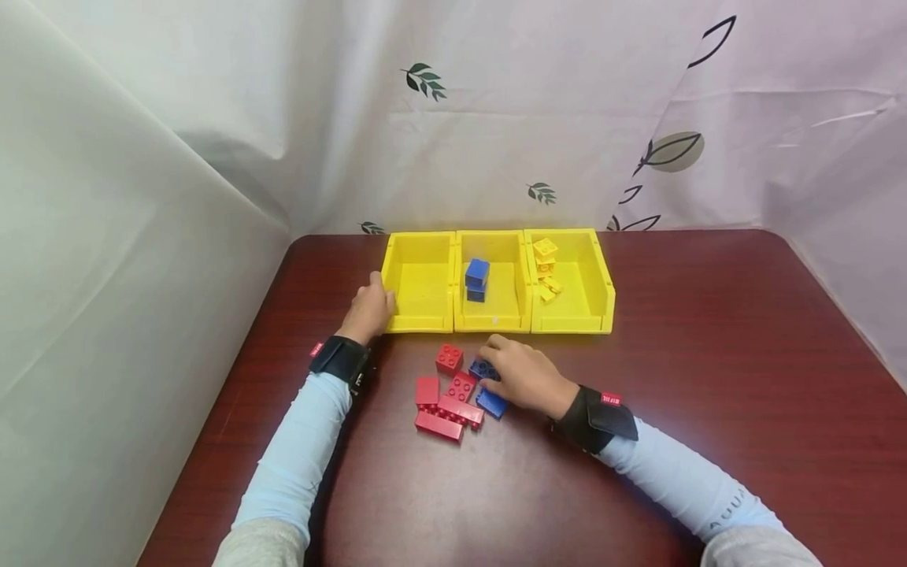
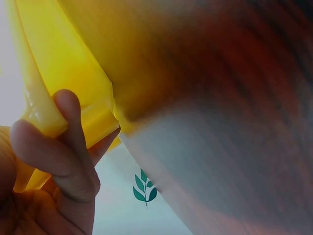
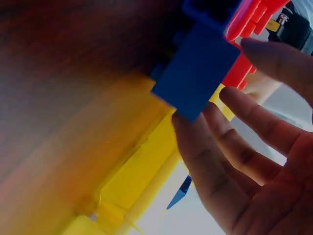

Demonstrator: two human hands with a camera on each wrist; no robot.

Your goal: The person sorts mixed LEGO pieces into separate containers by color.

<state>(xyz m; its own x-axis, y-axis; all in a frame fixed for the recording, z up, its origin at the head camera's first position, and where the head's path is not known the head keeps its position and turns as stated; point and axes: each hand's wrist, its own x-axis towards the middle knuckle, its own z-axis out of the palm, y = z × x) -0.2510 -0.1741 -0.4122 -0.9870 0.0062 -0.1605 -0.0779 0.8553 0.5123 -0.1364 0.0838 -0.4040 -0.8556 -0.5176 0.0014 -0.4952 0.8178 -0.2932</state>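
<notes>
My left hand (image 1: 371, 307) grips the side wall of the left yellow bin (image 1: 420, 324), its fingers curled over the rim (image 2: 46, 115) in the left wrist view. On the table, my right hand (image 1: 527, 376) pinches a blue brick (image 3: 195, 73) between thumb and fingertips. Its studded top (image 1: 482, 368) shows partly beneath the fingers in the head view. Close to the right thumb lies a second blue brick (image 1: 491, 402). Several red bricks (image 1: 439, 426) lie in a loose group just left of the blue ones.
Three yellow bins stand side by side at the table's back. Two blue bricks (image 1: 477, 273) are stacked in the middle bin (image 1: 492, 324); several yellow bricks (image 1: 545, 250) sit in the right bin (image 1: 572, 324). A white leaf-patterned curtain (image 1: 496, 118) hangs behind.
</notes>
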